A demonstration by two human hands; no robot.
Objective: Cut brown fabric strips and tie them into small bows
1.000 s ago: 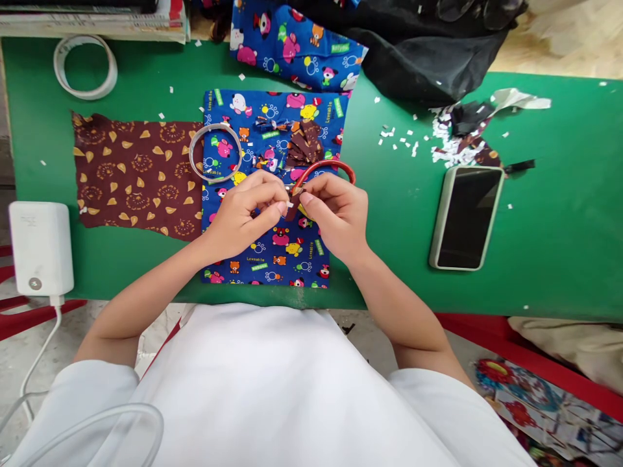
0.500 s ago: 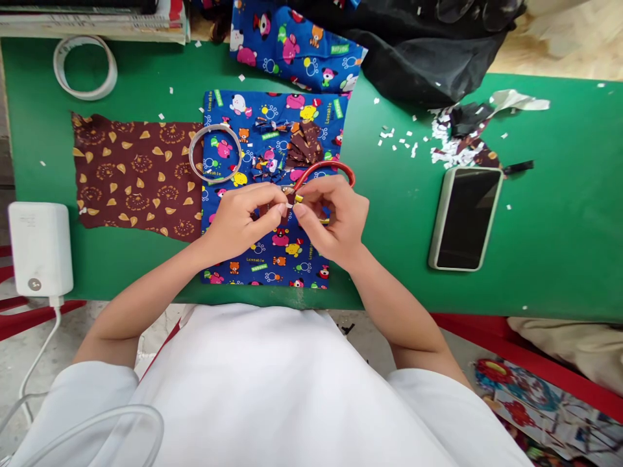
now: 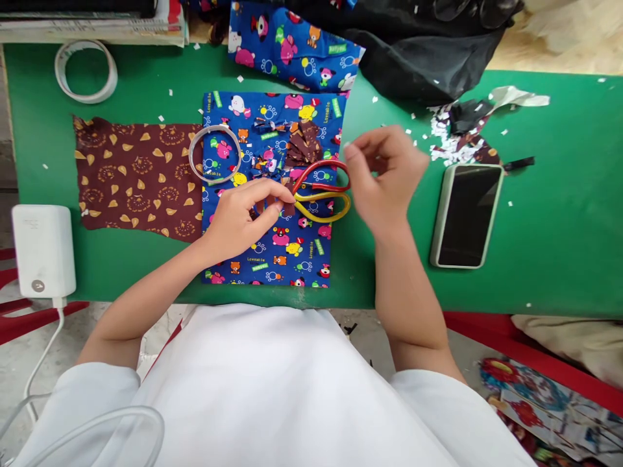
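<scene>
My left hand (image 3: 242,216) is closed, pinching a small brown fabric strip (image 3: 289,208) over the blue cartoon-print cloth (image 3: 272,253). My right hand (image 3: 384,175) is lifted to the right of the cloth, fingers curled and a little blurred by motion; a tiny white scrap seems pinched at its fingertips. Scissors with red and yellow handles (image 3: 325,191) lie on the cloth between the two hands. A pile of small brown and blue fabric pieces (image 3: 302,146) sits just beyond the scissors.
A tape roll (image 3: 215,154) rests on the cloth's left edge, another (image 3: 85,70) at the far left. Brown patterned fabric (image 3: 136,175) lies left, a phone (image 3: 466,215) right, paper scraps (image 3: 452,139) and black fabric (image 3: 428,52) behind. A white charger (image 3: 43,250) sits at the table's left edge.
My right hand has let go of the strip and swung up and to the right, uncovering the scissors. My left hand keeps hold of the strip.
</scene>
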